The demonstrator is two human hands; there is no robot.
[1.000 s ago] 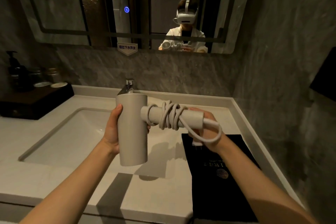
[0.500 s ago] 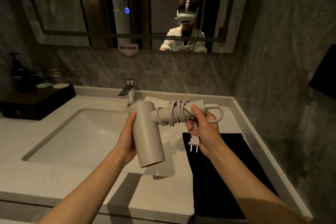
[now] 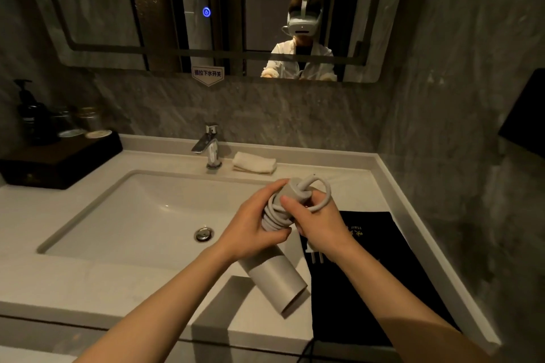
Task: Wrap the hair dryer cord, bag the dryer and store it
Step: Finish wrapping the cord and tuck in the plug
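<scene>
A beige hair dryer (image 3: 274, 280) hangs over the counter's right side, barrel tilted down toward me and handle pointing up and away. Its cord (image 3: 275, 216) is coiled around the handle, and a loose loop sticks out at the top right. My left hand (image 3: 250, 222) grips the handle and coil from the left. My right hand (image 3: 317, 219) holds the handle end and the cord from the right. The plug (image 3: 314, 252) dangles below my right hand. A black bag (image 3: 374, 271) with gold print lies flat on the counter under my right arm.
A white sink basin (image 3: 153, 215) with a drain and a chrome faucet (image 3: 211, 146) fills the counter's left. A folded towel (image 3: 255, 163) lies behind the dryer. A dark tray with bottles (image 3: 59, 156) sits at the far left. Stone walls and a mirror close in the back and right.
The dryer came lower and turned, its barrel now pointing down toward me. My left hand shifted from the barrel to the wrapped handle. The towel behind is now uncovered.
</scene>
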